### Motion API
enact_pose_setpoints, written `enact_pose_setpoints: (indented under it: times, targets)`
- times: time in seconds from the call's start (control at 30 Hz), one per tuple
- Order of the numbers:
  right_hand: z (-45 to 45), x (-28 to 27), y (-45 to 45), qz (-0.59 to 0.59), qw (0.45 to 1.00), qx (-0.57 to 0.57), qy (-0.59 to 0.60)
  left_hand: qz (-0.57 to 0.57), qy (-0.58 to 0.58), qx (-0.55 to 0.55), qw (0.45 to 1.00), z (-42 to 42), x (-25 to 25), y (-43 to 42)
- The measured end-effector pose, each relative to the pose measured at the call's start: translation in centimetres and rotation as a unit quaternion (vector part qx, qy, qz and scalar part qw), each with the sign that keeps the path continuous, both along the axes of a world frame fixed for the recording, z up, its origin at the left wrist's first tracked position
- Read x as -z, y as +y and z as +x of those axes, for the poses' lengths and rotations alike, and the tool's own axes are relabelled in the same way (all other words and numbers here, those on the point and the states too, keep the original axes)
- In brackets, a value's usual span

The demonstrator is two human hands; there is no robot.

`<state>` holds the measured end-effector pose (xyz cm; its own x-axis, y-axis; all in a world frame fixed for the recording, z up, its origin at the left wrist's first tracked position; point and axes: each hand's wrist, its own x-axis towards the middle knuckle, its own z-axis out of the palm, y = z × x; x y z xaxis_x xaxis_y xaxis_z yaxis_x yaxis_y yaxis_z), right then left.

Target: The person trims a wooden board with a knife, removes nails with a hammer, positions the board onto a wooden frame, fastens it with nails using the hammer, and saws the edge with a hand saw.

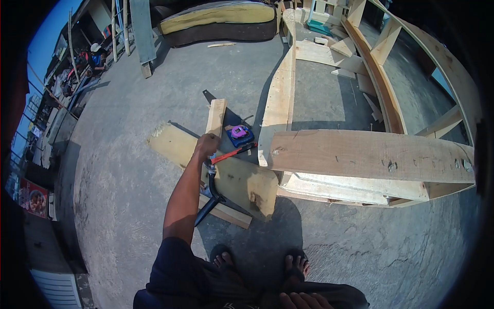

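Note:
My left hand (208,145) reaches forward with its fingers curled closed at the near end of a short wooden block (216,116). What sits inside the fingers is hidden. Just below it are a red-handled tool (234,153) and a black bent metal tool (211,188), lying across a wide pale board (242,180). A purple tape measure (239,132) rests on a dark blue item beside the block. Behind it shows a dark saw blade (208,96). At the bottom edge, the partly visible fingers of my right hand (306,301) lie flat over my leg.
A large wooden frame (373,154) stands on the concrete to the right, with offcuts (343,47) inside it. A narrow wood strip (229,213) lies under the wide board. Ahead is a foam-topped couch piece (218,23). A person (96,56) is far left.

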<state>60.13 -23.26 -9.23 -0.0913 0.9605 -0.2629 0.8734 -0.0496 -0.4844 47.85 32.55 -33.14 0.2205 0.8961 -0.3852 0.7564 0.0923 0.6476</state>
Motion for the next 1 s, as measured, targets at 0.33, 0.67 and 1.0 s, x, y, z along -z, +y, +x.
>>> enact_pose_setpoints:
  times: [0.33,0.67,1.0]
  targets:
    - [-0.8,2.2,-0.5,0.012,1.000,-0.005,0.000,0.161,0.121,0.015,0.979,-6.4,11.1,-1.7]
    - [-2.5,10.7,-1.3,-0.023,0.996,0.080,-0.042,0.094,0.124,0.013,0.988,-5.0,10.2,-2.1]
    - [-1.5,5.6,-2.4,-0.028,0.999,0.027,-0.010,0.056,0.170,0.092,0.980,-4.2,9.0,-3.0]
